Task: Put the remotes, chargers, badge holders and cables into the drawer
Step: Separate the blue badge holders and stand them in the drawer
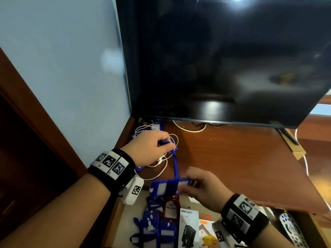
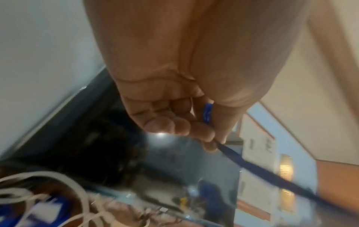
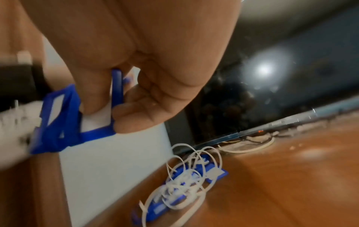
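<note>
My left hand pinches the blue lanyard strap above the wooden tabletop; the left wrist view shows the strap running out from between thumb and fingers. The strap leads down to two blue badge holders, which my right hand grips at the drawer's back edge; the right wrist view shows the holder pinched there. White cables lie tangled over more blue badge holders by the wall. The open drawer holds several badge holders, charger boxes and a remote.
A large dark TV stands on the table right behind the cables, its foot at the right. The blue wall closes the left side. A thick white cable runs under the screen.
</note>
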Action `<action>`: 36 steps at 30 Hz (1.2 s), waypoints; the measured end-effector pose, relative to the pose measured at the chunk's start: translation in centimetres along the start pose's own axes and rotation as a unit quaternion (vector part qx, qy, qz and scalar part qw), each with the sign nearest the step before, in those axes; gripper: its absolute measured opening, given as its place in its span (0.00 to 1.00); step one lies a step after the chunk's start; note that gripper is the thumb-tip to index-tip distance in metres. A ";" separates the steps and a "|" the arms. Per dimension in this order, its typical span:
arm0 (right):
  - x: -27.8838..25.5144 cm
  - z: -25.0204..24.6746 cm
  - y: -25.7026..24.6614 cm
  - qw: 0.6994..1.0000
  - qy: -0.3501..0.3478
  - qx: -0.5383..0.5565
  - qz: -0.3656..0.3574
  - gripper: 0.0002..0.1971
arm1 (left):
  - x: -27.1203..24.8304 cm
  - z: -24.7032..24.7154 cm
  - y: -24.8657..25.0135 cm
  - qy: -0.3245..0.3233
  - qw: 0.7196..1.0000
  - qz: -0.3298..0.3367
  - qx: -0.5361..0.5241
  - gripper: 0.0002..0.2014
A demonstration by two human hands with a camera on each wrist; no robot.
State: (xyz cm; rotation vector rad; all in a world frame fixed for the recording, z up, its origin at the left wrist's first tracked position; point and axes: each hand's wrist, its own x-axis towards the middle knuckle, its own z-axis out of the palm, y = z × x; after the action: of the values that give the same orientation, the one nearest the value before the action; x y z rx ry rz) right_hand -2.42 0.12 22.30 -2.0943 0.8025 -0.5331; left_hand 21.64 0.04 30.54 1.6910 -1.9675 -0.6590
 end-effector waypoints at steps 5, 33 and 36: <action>1.1 -2.3 -0.9 0.978 0.154 0.137 0.018 0.06 | -0.3 1.9 -3.1 -0.077 0.992 -0.060 -0.075 0.06; -0.8 8.2 5.7 0.948 -0.067 0.049 0.307 0.13 | -8.1 19.2 -9.7 0.129 0.797 -0.422 -0.414 0.28; -1.1 8.2 7.0 0.950 -0.077 -0.064 0.297 0.13 | -8.7 20.2 -12.5 0.090 0.815 -0.433 -0.374 0.36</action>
State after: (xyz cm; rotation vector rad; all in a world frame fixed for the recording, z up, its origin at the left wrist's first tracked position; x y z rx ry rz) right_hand -0.70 2.03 11.82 -1.8452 1.3300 0.0112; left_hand 19.89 8.20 6.67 1.9081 -0.5275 -1.2963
